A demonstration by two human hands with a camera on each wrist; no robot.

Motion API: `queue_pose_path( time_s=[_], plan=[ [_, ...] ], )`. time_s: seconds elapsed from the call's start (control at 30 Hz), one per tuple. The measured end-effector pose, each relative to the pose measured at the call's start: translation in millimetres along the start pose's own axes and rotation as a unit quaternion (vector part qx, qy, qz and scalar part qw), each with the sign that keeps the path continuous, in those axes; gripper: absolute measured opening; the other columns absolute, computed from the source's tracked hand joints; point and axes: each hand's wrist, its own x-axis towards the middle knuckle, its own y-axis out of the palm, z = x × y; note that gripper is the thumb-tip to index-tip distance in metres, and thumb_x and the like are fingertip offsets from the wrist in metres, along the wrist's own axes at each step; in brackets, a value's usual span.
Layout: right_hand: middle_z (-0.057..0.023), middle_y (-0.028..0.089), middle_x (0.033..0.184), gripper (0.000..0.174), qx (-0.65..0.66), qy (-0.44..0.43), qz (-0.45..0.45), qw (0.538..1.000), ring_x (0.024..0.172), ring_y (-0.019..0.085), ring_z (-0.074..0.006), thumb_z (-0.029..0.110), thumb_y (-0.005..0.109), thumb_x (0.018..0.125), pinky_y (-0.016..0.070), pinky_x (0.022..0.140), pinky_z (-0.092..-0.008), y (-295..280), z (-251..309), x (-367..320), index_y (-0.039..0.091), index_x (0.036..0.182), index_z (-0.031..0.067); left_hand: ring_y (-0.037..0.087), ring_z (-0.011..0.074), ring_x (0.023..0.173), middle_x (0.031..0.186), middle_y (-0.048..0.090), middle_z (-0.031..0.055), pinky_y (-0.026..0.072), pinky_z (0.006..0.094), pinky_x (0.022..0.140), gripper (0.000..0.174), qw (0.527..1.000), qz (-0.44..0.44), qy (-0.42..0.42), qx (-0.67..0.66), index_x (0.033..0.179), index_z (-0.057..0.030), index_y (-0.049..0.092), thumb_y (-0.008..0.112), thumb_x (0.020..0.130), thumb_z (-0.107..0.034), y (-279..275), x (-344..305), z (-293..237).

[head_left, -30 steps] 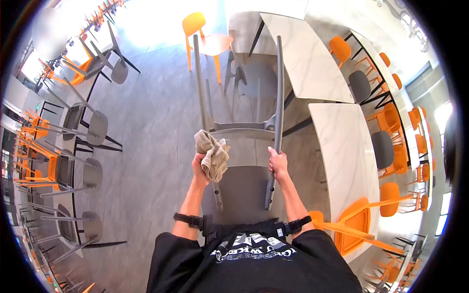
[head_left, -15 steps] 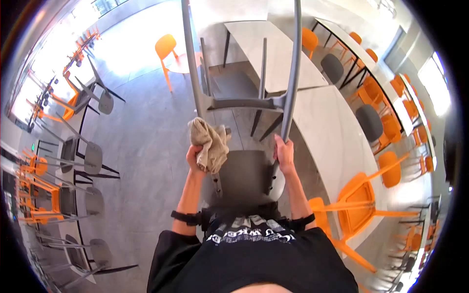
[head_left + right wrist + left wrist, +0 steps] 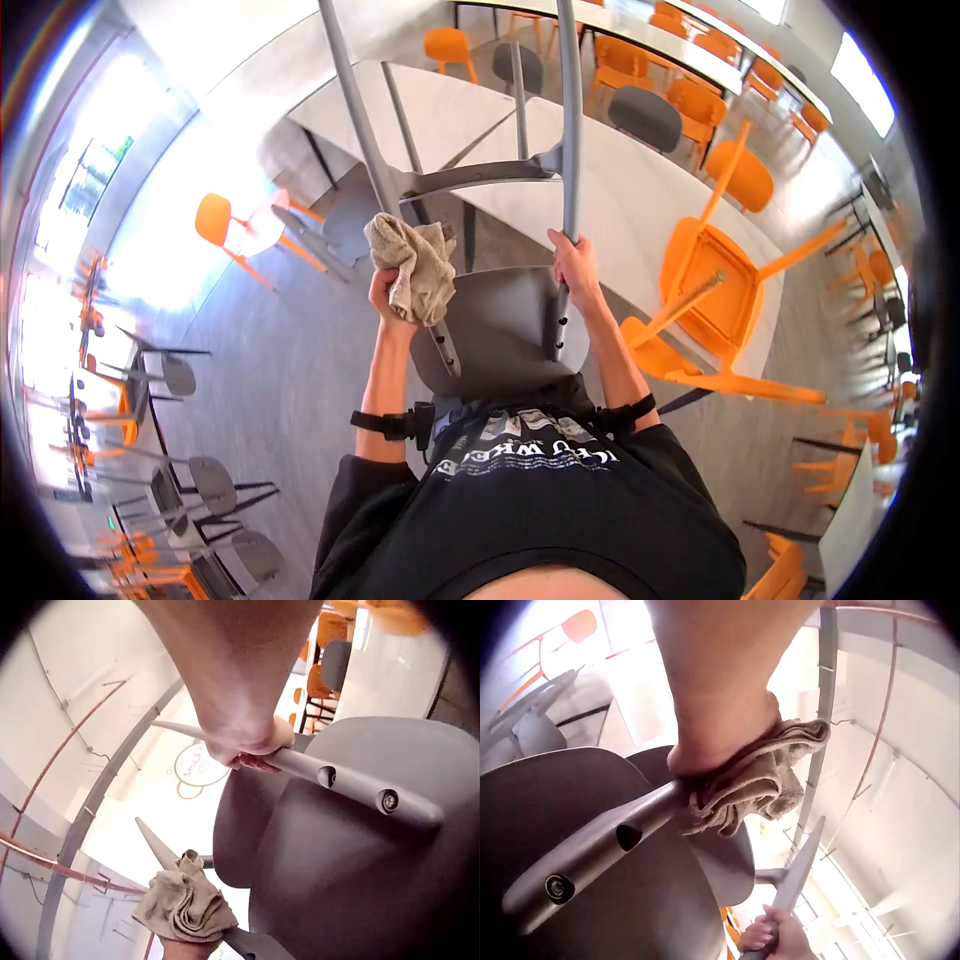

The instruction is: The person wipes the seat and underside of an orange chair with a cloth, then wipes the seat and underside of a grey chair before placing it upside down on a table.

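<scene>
Left hand (image 3: 385, 300) grips one leg of the upturned chair (image 3: 500, 335), with a cloth (image 3: 415, 265) bunched against it, and right hand (image 3: 572, 268) clamps the other. Since a second ago the chair has risen, its seat at the chest, and swung toward the table (image 3: 640, 200). The lift looks well underway.

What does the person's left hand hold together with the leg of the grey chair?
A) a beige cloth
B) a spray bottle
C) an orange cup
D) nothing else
A: the left hand holds a crumpled beige cloth against one leg of the grey chair.
</scene>
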Motion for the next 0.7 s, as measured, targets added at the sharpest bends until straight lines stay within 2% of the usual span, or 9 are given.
queue_pose_path(
  time_s=[0.1,0.2,0.33,0.43,0.57,0.67,0.7],
  plan=[
    [0.0044,0.038,0.052,0.031,0.013,-0.017,-0.034,0.999,0.039,0.036,-0.0065,0.026,0.064,0.087,0.0307,0.037,-0.0257,-8,-20,-13,0.041,0.07,0.0126,0.062,0.0346,0.103,0.115,0.062,0.0166,0.0515,0.0476,0.09,0.053,0.998,0.011,-0.054,0.003,0.122,0.0013,0.054,0.048,0.077,-0.025,-30,24,5],
    [0.0041,0.039,0.053,0.031,0.016,-0.02,-0.091,0.996,0.039,0.037,-0.0067,0.027,0.064,0.087,0.0308,0.037,-0.026,-18,-19,-16,0.04,0.071,0.0126,0.062,0.0326,0.102,0.112,0.063,0.0153,0.0513,0.0453,0.09,0.052,0.994,0.052,-0.1,0.012,0.12,0.0004,0.056,0.048,0.077,-0.027,-15,52,17],
    [0.0035,0.04,0.053,0.03,0.002,-0.022,-0.171,0.985,0.039,0.038,-0.0078,0.026,0.064,0.086,0.0318,0.037,-0.0258,-25,-32,-20,0.041,0.071,0.012,0.063,0.0295,0.099,0.109,0.065,0.0119,0.0511,0.0419,0.089,0.051,0.977,0.031,-0.195,0.078,0.116,-0.0024,0.06,0.046,0.078,-0.035,-12,81,34],
    [0.0027,0.04,0.053,0.028,-0.001,-0.027,-0.218,0.976,0.039,0.04,-0.0086,0.026,0.063,0.086,0.0329,0.037,-0.0262,-38,-45,6,0.044,0.074,0.0103,0.063,0.029,0.097,0.105,0.066,0.0119,0.052,0.0424,0.088,0.048,0.968,0.073,-0.23,0.071,0.111,-0.002,0.062,0.045,0.078,-0.034,-9,120,67],
    [0.0016,0.042,0.054,0.024,0.015,-0.018,-0.253,0.967,0.04,0.041,-0.0093,0.025,0.062,0.085,0.0333,0.038,-0.027,-56,-82,32,0.047,0.078,0.008,0.064,0.0297,0.096,0.104,0.065,0.0141,0.0533,0.0434,0.087,0.047,0.94,0.132,-0.316,0.006,0.112,0.0002,0.06,0.046,0.077,-0.027,-16,159,104],
    [0.0011,0.042,0.053,0.023,0.023,-0.011,-0.282,0.959,0.039,0.042,-0.01,0.025,0.062,0.085,0.0336,0.037,-0.0268,-58,-119,67,0.048,0.079,0.0081,0.064,0.03,0.096,0.105,0.065,0.0148,0.0531,0.0432,0.088,0.046,0.936,0.141,-0.32,0.029,0.113,0.0007,0.06,0.047,0.077,-0.025,-41,201,134],
    [0.0008,0.042,0.053,0.023,0.024,-0.003,-0.286,0.958,0.039,0.042,-0.0104,0.026,0.062,0.085,0.0337,0.037,-0.0267,-60,-103,81,0.048,0.079,0.0078,0.064,0.0303,0.096,0.105,0.065,0.0153,0.053,0.0435,0.088,0.047,0.937,0.126,-0.324,0.044,0.115,0.0013,0.059,0.047,0.078,-0.026,-25,219,133]
  ],
)
